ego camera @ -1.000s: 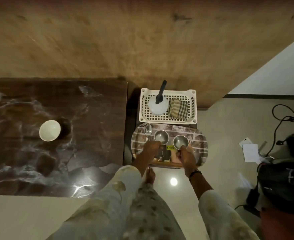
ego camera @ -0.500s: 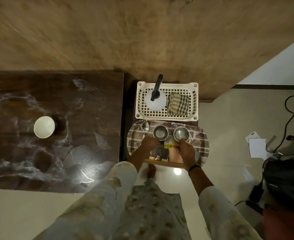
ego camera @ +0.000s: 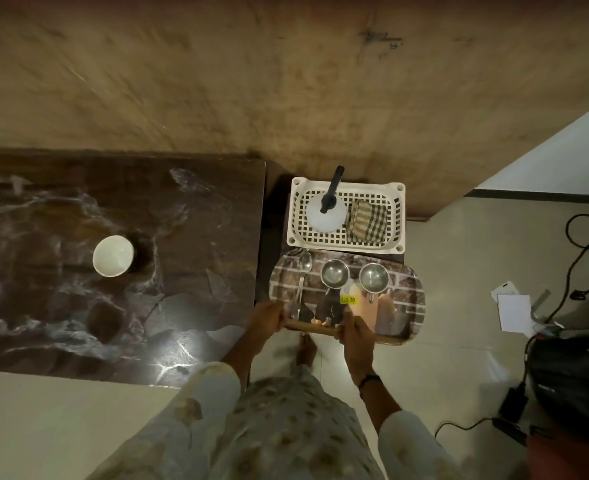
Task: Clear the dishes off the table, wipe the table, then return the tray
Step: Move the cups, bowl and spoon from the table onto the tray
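Gripping the tray [ego camera: 409, 289], yellow sticker [ego camera: 348, 300] perhaps a price.

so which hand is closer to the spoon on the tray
Left. The left hand grips the tray's near edge right beside the spoon's handle end. The right hand grips the same edge farther right, below the two steel cups.

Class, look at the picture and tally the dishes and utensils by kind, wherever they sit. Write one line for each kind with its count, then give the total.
Steel cups: 2, and, on the tray
Spoons: 1, on the tray
White bowls: 1, on the table
Total: 4
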Demonstrator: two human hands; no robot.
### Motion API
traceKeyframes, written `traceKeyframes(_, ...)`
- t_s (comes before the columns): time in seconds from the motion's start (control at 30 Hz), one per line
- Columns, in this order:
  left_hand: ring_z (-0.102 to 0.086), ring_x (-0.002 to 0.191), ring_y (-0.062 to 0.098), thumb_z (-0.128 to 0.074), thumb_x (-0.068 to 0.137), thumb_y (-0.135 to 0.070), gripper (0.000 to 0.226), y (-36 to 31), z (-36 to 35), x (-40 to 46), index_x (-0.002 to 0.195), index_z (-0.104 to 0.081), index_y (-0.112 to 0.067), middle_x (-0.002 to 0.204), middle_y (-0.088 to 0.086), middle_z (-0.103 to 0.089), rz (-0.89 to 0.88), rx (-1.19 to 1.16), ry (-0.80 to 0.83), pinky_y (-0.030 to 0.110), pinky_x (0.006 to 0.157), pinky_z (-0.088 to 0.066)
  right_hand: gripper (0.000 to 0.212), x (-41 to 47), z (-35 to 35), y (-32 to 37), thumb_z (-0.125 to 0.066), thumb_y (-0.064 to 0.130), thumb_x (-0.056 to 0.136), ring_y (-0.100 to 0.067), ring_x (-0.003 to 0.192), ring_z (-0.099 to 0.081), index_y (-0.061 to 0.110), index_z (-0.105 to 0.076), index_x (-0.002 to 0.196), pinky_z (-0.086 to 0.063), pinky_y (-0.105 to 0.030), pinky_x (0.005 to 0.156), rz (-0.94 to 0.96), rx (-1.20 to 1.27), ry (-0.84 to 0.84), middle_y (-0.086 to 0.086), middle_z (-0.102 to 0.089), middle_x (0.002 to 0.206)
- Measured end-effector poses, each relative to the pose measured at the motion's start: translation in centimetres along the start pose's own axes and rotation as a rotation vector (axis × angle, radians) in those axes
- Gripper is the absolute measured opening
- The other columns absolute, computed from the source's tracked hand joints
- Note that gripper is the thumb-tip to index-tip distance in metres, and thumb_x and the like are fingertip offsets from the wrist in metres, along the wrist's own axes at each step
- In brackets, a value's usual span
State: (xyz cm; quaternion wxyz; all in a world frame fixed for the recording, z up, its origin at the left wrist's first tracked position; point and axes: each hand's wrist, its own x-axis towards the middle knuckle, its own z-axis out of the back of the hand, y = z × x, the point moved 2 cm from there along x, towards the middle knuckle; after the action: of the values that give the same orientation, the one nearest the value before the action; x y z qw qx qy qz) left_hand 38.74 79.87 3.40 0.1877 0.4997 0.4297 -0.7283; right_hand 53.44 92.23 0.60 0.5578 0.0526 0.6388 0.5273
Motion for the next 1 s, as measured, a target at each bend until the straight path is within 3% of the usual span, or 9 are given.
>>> traceKeyframes(0.1, -0.047, 0.032, 0.005, -0.041, 0.096, -0.012, 0.036, 0.3, 4.4, -1.1, 0.061, -0.048, -0.007, 0.05, 0.004, -0.051, 0.031, -0.043, -0.115, 0.012, 0.035, -0.035, 0.035, -0.6, -3.7, 1.9, -0.047, 0.024, 0.101, -0.02, 0.066, -0.056, 0.011, -0.056, 0.07, -0.048, -0.035, 0.067, 0.036, -0.09, 0.087, -0.007, -0.059, 0.066)
traceKeyframes(0.2, -0.048, 0.047, 0.011, -0.041, 0.095, -0.008, 0.033, 0.7, 8.9, -1.8, 0.063, -0.049, -0.008, 0.062, 0.008, -0.047, 0.01, -0.097, -0.166, 0.014, 0.04, -0.038, 0.033, -1.0, -8.0, 4.1, -0.048, 0.028, 0.1, -0.021, 0.065, -0.056, 0.012, -0.058, 0.074, -0.048, -0.039, 0.067, 0.044, -0.146, 0.195, -0.007, -0.059, 0.066)
traceKeyframes(0.37, -0.056, 0.035, 0.005, -0.045, 0.095, -0.01, 0.03, 2.4, 17.3, -2.1, 0.066, -0.055, -0.006, 0.041, -0.003, -0.06, 0.068, -0.306, -0.251, 0.013, 0.038, -0.043, 0.034, -1.8, -16.8, 6.8, -0.053, 0.032, 0.098, -0.015, 0.061, -0.059, 0.012, -0.06, 0.072, -0.048, -0.03, 0.065, 0.064, -0.239, 0.354, -0.003, -0.06, 0.064)
traceKeyframes(0.47, -0.057, 0.035, 0.001, -0.044, 0.094, -0.006, 0.025, 3.3, 22.3, -2.3, 0.072, -0.054, -0.008, 0.057, 0.002, -0.063, 0.08, -0.412, -0.26, 0.011, 0.038, -0.045, 0.029, -2.6, -22.7, 7.1, -0.053, 0.03, 0.098, -0.002, 0.053, -0.059, 0.008, -0.062, 0.081, -0.046, -0.017, 0.059, 0.064, -0.32, 0.47, -0.001, -0.062, 0.066)
traceKeyframes(0.6, -0.062, 0.039, 0.007, -0.035, 0.096, 0.001, 0.025, 5.0, 29.4, -2.0, 0.082, -0.055, 0.002, 0.051, 0.003, -0.065, 0.045, -0.541, -0.285, 0.014, 0.042, -0.048, 0.027, -3.4, -32.4, 6.0, -0.048, 0.031, 0.1, -0.009, 0.065, -0.06, 0.007, -0.059, 0.093, -0.048, -0.029, 0.072, 0.031, -0.572, 0.664, -0.001, -0.063, 0.076)
traceKeyframes(0.67, -0.065, 0.045, 0.007, -0.035, 0.097, -0.003, 0.02, 5.8, 32.1, -1.5, 0.094, -0.054, 0.003, 0.066, 0.007, -0.067, 0.041, -0.598, -0.272, 0.017, 0.05, -0.052, 0.02, -3.5, -36.7, 5.4, -0.047, 0.025, 0.1, -0.01, 0.064, -0.057, 0.009, -0.055, 0.09, -0.046, -0.027, 0.068, -0.022, -0.616, 0.706, -0.001, -0.06, 0.074)
traceKeyframes(0.83, -0.064, 0.062, 0.013, -0.041, 0.094, -0.005, 0.025, 6.5, 37.7, 0.0, 0.077, -0.059, -0.007, 0.077, 0.007, -0.066, 0.063, -0.669, -0.282, 0.023, 0.07, -0.046, 0.03, -3.9, -46.2, 4.4, -0.045, 0.016, 0.1, -0.016, 0.063, -0.05, 0.015, -0.048, 0.07, -0.043, -0.024, 0.062, -0.119, -0.638, 0.675, -0.009, -0.054, 0.075)
traceKeyframes(0.93, -0.06, 0.071, 0.015, -0.043, 0.093, -0.008, 0.021, 7.4, 39.7, 0.9, 0.081, -0.061, -0.006, 0.083, 0.007, -0.064, 0.082, -0.699, -0.298, 0.022, 0.064, -0.046, 0.023, -3.2, -50.1, 3.7, -0.053, 0.025, 0.097, -0.019, 0.062, -0.052, 0.003, -0.056, 0.096, -0.047, -0.025, 0.052, -0.099, -0.656, 0.634, -0.011, -0.056, 0.077)
traceKeyframes(1.0, -0.06, 0.071, 0.016, -0.044, 0.093, -0.01, 0.019, 7.8, 40.3, 1.1, 0.085, -0.061, -0.005, 0.083, 0.007, -0.063, 0.08, -0.701, -0.302, 0.023, 0.063, -0.046, 0.043, -2.2, -51.9, 3.1, -0.057, 0.022, 0.095, -0.026, 0.074, -0.06, 0.0, -0.043, 0.129, -0.056, -0.026, 0.052, -0.12, -0.611, 0.612, -0.016, -0.06, 0.1)
